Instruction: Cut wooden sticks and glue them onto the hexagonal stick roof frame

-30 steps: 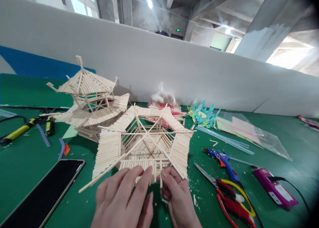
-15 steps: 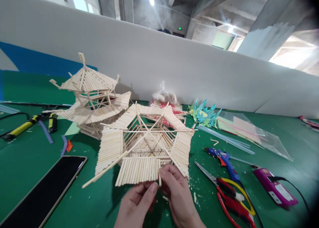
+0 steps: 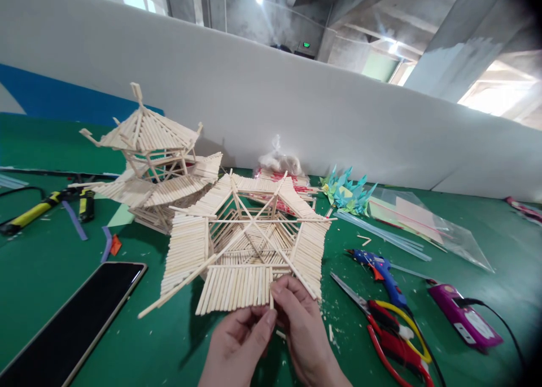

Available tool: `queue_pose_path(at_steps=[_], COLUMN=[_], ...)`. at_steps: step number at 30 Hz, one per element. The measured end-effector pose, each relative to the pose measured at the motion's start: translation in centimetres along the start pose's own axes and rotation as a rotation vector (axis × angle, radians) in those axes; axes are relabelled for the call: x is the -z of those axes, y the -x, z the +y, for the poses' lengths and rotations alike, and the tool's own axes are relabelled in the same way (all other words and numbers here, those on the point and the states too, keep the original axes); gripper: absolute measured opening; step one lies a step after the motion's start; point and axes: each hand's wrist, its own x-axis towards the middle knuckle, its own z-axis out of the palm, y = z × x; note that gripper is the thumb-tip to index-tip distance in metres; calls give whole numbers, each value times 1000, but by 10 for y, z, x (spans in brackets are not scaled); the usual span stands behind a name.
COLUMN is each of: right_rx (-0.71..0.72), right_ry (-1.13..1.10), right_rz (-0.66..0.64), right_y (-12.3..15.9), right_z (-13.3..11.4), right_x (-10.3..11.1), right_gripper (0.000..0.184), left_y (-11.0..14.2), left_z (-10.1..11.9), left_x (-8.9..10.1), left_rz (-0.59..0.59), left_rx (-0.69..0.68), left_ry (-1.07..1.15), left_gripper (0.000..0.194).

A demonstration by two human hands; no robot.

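A hexagonal roof frame made of thin wooden sticks (image 3: 245,246) lies on the green table (image 3: 178,336) in front of me. My right hand (image 3: 302,330) pinches a short stick at the right end of the roof's near panel. My left hand (image 3: 239,344) sits just below that panel, fingers curled, its fingertips touching the panel's lower edge beside the right hand. A finished two-tier stick pavilion (image 3: 148,161) stands behind and to the left of the roof.
A dark phone (image 3: 71,325) lies at the near left. Red-handled scissors (image 3: 389,339), a blue glue gun (image 3: 381,274) and a purple device (image 3: 463,316) lie on the right. Yellow-black tools (image 3: 46,206), a bag of sticks (image 3: 279,170), teal paper shapes (image 3: 347,192) and a clear plastic sleeve (image 3: 423,223) lie farther back.
My left hand slid down off the near panel, uncovering it, and now rests under its edge. The right hand kept its pinch on the stick at the panel's right end.
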Motion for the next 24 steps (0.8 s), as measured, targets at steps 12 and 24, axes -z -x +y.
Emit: queue_pose_path(at_steps=[12, 24], right_rx=[10, -2], right_ry=[-6, -20], right_rz=[10, -5], right_y=[0, 0], right_z=[2, 1], right_x=[0, 1], right_gripper=[23, 24], left_y=[2, 2], left_z=[1, 0], left_x=[-2, 0], left_rz=[-11, -23], left_rx=[9, 50], left_ry=[11, 72], left_gripper=[14, 12])
